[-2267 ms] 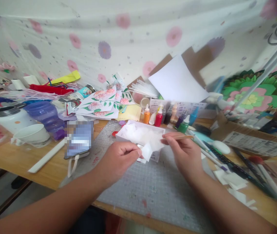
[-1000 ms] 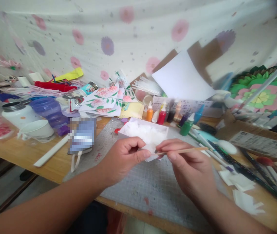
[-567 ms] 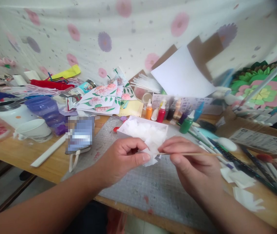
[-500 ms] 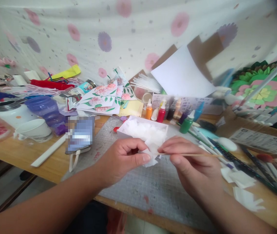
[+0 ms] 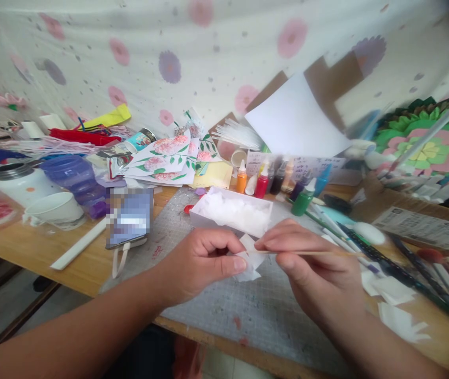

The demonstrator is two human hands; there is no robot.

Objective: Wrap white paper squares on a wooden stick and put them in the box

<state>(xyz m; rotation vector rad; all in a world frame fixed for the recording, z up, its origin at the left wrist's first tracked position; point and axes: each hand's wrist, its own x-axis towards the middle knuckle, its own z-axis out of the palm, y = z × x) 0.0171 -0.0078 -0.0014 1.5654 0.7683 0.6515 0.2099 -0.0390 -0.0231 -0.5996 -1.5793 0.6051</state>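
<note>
Between the thumb and fingers of my left hand [image 5: 210, 258] is pinched a small piece of white tissue paper [image 5: 251, 271]. My right hand [image 5: 315, 263] grips a thin wooden stick [image 5: 307, 253], held nearly level, with its tip lying against the tissue. Both hands are just above the grey cutting mat [image 5: 224, 321]. Right behind them stands a white box [image 5: 204, 220] heaped with fluffy white pieces [image 5: 236, 210]. White cut paper pieces [image 5: 393, 289] lie to the right of my right forearm.
Behind the box stand paint bottles, among them an orange one [image 5: 241, 179] and a green one [image 5: 303, 200]. A phone [image 5: 131, 218] is to the left, near a white cup [image 5: 56, 210]. Brushes and pens [image 5: 382, 266] crowd the right side beside a cardboard box [image 5: 417, 216].
The tissue has turned and tipped downward in front of the box, showing more of its surface against the stick. My hands have shifted only slightly.
</note>
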